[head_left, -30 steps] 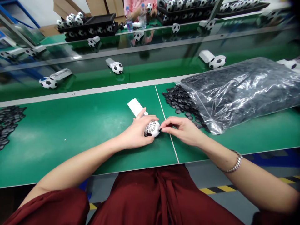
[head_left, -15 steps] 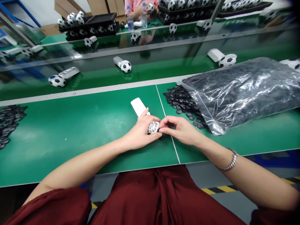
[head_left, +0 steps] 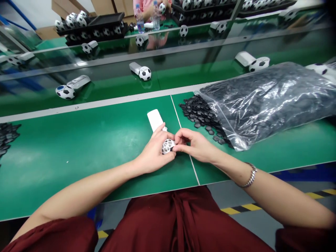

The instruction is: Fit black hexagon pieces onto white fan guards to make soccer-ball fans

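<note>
My left hand [head_left: 157,148] is wrapped round a small toy football [head_left: 167,146], white with a web-like pattern of ridges. A flat white handle [head_left: 155,119] sticks out beyond the fingers, apparently joined to the ball, though the joint is hidden. At the ball's right side, my right hand [head_left: 189,144] pinches a small black piece [head_left: 172,148] between thumb and fingertips, against the surface. The piece is mostly covered by the fingers. Just beyond my right hand lies a pile of loose black pentagon pieces [head_left: 201,112].
A clear plastic bag of black pieces [head_left: 267,101] lies on the green bench at right. More pieces [head_left: 7,138] are at far left. Beyond a pale rail, footballs with handles [head_left: 145,73] lie on a green belt. A person [head_left: 147,8] sits opposite, near stacked black trays [head_left: 96,29].
The head view has shifted slightly, and both hands with the ball appear a little further left. Footballs on the belt have travelled right. Both hands stay at the ball.
</note>
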Action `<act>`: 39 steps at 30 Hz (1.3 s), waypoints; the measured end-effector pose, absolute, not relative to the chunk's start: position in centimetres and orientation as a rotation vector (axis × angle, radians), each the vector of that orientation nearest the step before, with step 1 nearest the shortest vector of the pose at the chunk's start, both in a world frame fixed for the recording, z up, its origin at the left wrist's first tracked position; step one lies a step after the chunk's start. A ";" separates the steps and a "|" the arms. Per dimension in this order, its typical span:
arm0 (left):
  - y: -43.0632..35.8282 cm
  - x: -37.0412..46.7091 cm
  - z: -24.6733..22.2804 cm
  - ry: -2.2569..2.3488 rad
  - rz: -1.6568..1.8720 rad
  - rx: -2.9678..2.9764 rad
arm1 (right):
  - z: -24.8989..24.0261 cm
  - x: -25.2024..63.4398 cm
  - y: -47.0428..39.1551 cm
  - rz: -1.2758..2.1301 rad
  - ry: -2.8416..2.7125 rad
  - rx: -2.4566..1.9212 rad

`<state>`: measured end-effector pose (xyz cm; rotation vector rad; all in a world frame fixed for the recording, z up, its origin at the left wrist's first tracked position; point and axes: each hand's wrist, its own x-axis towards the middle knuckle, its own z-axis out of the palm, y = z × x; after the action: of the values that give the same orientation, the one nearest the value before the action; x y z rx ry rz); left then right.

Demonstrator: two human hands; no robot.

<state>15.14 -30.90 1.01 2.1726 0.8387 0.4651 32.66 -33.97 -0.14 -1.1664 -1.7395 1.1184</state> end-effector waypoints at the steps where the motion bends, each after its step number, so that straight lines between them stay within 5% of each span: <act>1: -30.8 15.1 1.1 0.829 0.455 2.170 | -0.3 32.7 -33.9 1.118 -1.737 -1.183; 4: -30.4 15.0 1.1 0.781 0.396 2.164 | -0.5 33.9 -33.7 0.944 -1.820 -1.316; 11: -29.5 14.5 1.0 0.653 0.397 2.187 | -1.5 38.8 -32.8 -0.082 -2.174 -1.839; 23: -28.4 12.1 1.8 0.824 0.268 2.096 | -2.5 41.1 -30.9 0.118 -2.254 -1.878; 31: -28.0 10.8 1.7 0.726 0.235 2.014 | -3.4 40.8 -32.9 -0.279 -2.278 -1.754; 39: -28.8 11.1 1.7 0.708 0.258 2.059 | -3.4 41.8 -33.0 -0.012 -2.191 -1.825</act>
<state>11.11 -28.79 1.68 2.0588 0.7075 0.2584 41.77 -32.98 -3.43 -1.8249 -2.1908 -0.0117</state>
